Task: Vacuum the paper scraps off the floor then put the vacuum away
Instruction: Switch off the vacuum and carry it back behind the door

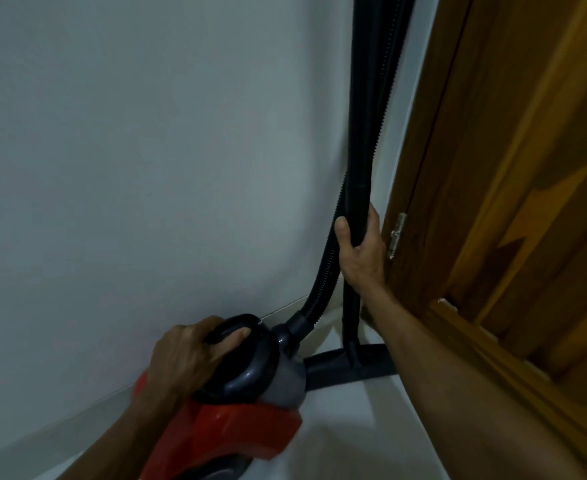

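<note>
A red and grey canister vacuum [236, 431] sits on the pale floor close to the white wall. My left hand [188, 358] grips its black carry handle [236, 323] on top. The black wand [364, 133] stands upright in the corner between wall and door frame, and my right hand [359, 247] is wrapped around it low down. The ribbed black hose [326, 265] curves from the vacuum's front up alongside the wand. The flat grey floor nozzle [354, 367] rests on the floor at the wand's foot. No paper scraps are in view.
A wooden door and frame [510, 202] fill the right side, with a metal hinge [397, 233] just right of my right hand. A white wall [146, 150] with a low skirting runs along the left. Pale floor [354, 427] shows between my arms.
</note>
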